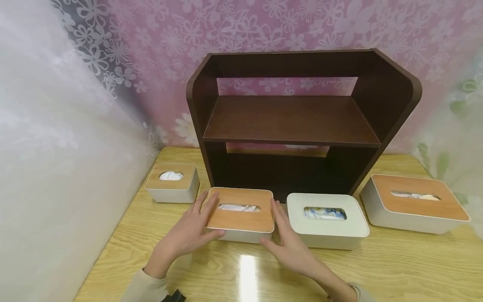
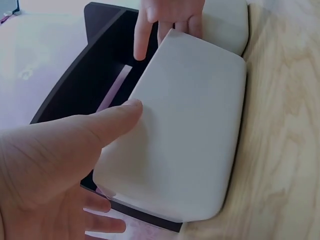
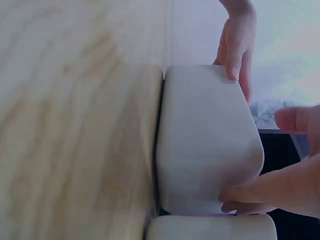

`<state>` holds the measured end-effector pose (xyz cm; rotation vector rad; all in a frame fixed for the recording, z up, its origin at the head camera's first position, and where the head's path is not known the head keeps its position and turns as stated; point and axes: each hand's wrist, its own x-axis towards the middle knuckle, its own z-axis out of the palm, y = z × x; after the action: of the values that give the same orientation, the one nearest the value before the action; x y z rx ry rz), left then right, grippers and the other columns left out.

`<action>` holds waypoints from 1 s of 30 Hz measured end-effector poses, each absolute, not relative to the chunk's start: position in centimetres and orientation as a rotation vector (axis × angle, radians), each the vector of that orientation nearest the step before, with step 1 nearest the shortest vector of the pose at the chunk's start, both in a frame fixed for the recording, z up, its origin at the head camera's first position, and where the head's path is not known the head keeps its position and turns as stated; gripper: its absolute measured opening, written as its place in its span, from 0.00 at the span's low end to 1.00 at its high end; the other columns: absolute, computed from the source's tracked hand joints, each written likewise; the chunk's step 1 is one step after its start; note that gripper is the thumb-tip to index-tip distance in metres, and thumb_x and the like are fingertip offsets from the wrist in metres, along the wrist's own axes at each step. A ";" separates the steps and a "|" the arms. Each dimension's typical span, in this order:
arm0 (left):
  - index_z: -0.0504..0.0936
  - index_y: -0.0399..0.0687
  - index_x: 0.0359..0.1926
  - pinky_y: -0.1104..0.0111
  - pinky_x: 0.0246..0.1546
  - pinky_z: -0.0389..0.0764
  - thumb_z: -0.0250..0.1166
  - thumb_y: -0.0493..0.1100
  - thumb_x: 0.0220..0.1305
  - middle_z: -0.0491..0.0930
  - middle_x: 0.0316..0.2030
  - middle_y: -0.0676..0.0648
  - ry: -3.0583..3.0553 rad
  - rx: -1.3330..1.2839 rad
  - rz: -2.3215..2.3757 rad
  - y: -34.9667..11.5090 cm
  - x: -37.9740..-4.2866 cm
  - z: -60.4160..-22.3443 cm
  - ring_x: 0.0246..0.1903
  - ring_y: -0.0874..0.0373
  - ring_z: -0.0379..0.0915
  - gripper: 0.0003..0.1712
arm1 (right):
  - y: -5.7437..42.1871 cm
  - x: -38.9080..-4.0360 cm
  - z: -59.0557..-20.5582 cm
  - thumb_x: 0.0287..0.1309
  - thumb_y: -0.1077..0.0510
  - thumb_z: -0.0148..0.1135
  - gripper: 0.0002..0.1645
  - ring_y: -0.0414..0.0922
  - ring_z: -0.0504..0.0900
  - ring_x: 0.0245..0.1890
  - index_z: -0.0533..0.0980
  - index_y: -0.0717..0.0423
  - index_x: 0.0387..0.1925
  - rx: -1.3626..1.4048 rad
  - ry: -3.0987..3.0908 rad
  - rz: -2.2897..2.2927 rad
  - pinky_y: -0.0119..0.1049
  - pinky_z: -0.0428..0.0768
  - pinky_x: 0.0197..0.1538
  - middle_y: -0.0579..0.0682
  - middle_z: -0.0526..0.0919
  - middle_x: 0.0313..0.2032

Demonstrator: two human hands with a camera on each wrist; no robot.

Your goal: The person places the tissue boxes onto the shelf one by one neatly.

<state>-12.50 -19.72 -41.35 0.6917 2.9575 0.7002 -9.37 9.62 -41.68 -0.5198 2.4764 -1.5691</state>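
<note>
A tissue box with a wood-coloured lid (image 1: 241,218) stands on the table before a dark brown shelf. White tissue shows in its slot. At its left end is my left hand (image 1: 190,230), fingers along the lid's edge and thumb at the front corner. My right hand (image 1: 290,249) lies along the right end, its fairly straight fingers between this box and an all-white tissue box (image 1: 328,241). From the left wrist, the box's pale front (image 2: 185,120) shows with the left thumb (image 2: 117,120) at its upper edge. In the right wrist view, the right thumb (image 3: 250,192) touches that front.
The two-tier shelf (image 1: 290,119) rises behind the boxes. A small wood-lidded tissue box (image 1: 171,195) stands at the left, a large one (image 1: 407,216) at the right. A pale wall (image 1: 56,147) borders the wooden table (image 1: 211,277) on the left.
</note>
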 end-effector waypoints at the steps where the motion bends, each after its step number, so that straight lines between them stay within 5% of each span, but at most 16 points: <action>1: 0.41 0.56 0.80 0.36 0.62 0.64 0.59 0.70 0.64 0.44 0.76 0.32 2.949 0.687 0.713 -19.8 -12.5 -41.5 0.71 0.31 0.51 0.55 | 9.6 -9.4 -41.8 0.66 0.55 0.62 0.58 0.58 0.36 0.77 0.31 0.50 0.79 -0.493 2.434 -1.607 0.64 0.49 0.71 0.56 0.30 0.78; 7: 0.37 0.53 0.80 0.45 0.67 0.62 0.59 0.68 0.65 0.41 0.77 0.35 2.813 0.659 0.937 -20.0 -12.3 -42.1 0.74 0.38 0.46 0.57 | 9.4 -9.8 -42.3 0.70 0.56 0.57 0.56 0.56 0.38 0.77 0.27 0.59 0.77 -0.340 2.183 -1.798 0.46 0.49 0.72 0.58 0.30 0.78; 14: 0.28 0.50 0.79 0.49 0.72 0.51 0.63 0.64 0.64 0.32 0.78 0.44 2.626 0.544 1.246 -19.7 -12.2 -42.8 0.76 0.48 0.35 0.63 | 9.2 -9.8 -42.8 0.69 0.59 0.56 0.53 0.56 0.41 0.76 0.32 0.60 0.78 -0.284 2.112 -1.857 0.51 0.52 0.71 0.60 0.33 0.78; 21: 0.33 0.50 0.78 0.59 0.49 0.80 0.71 0.47 0.62 0.50 0.73 0.39 2.369 0.432 1.697 -19.3 -12.1 -43.8 0.58 0.44 0.72 0.62 | 8.9 -9.6 -42.8 0.71 0.60 0.54 0.48 0.57 0.46 0.76 0.35 0.59 0.78 -0.241 2.156 -1.862 0.50 0.56 0.71 0.61 0.37 0.78; 25: 0.41 0.47 0.78 0.61 0.45 0.80 0.72 0.44 0.61 0.62 0.67 0.36 2.366 0.366 1.739 -18.8 -11.9 -43.8 0.55 0.45 0.75 0.57 | 8.8 -9.6 -42.9 0.71 0.61 0.52 0.47 0.57 0.48 0.75 0.36 0.60 0.78 -0.249 2.155 -1.905 0.49 0.59 0.69 0.60 0.37 0.78; 30: 0.44 0.44 0.77 0.60 0.45 0.80 0.74 0.42 0.58 0.65 0.65 0.37 2.412 0.297 1.742 -18.5 -12.0 -43.5 0.54 0.46 0.76 0.57 | 8.7 -9.8 -42.7 0.71 0.63 0.51 0.46 0.58 0.47 0.75 0.36 0.63 0.78 -0.273 2.143 -1.928 0.48 0.58 0.68 0.61 0.35 0.78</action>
<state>-11.99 -18.47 -43.51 0.2974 2.4118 1.7420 -9.81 8.67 -42.67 -0.2727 2.1434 -1.9275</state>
